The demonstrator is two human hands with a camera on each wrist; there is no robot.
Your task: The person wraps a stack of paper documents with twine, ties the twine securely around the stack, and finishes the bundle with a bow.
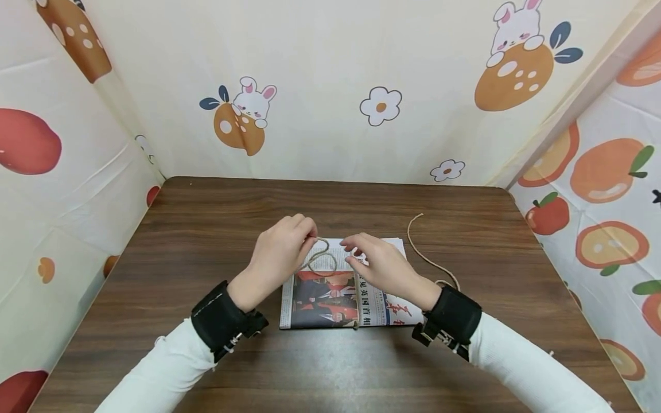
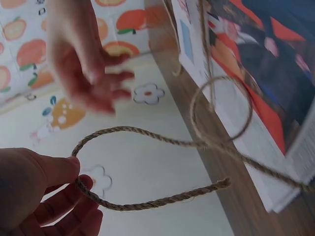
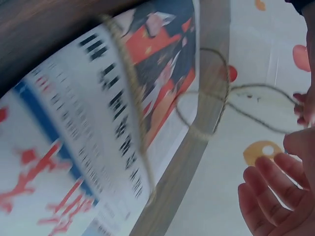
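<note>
My left hand (image 1: 283, 245) pinches a brown twine rope (image 2: 123, 129) between thumb and fingers. The rope doubles back there in a bight, and its cut end (image 2: 221, 184) points back towards the papers. Below it, a small round loop (image 2: 250, 105) hangs in the same rope. A stack of newspapers (image 1: 322, 304) lies under both hands, with a strand of rope (image 3: 132, 88) running across its top. My right hand (image 1: 379, 264) hovers over the stack's right half, fingers spread and loosely bent; in the right wrist view its palm (image 3: 280, 211) holds nothing.
Another length of rope (image 1: 409, 234) curves over the brown wooden table (image 1: 217, 212) to the right of the stack, passing near the right wrist. A pale curtain (image 1: 320, 137) with printed rabbits and flowers stands behind the table's far edge. Fruit-printed cloth (image 1: 614, 212) hangs along the sides.
</note>
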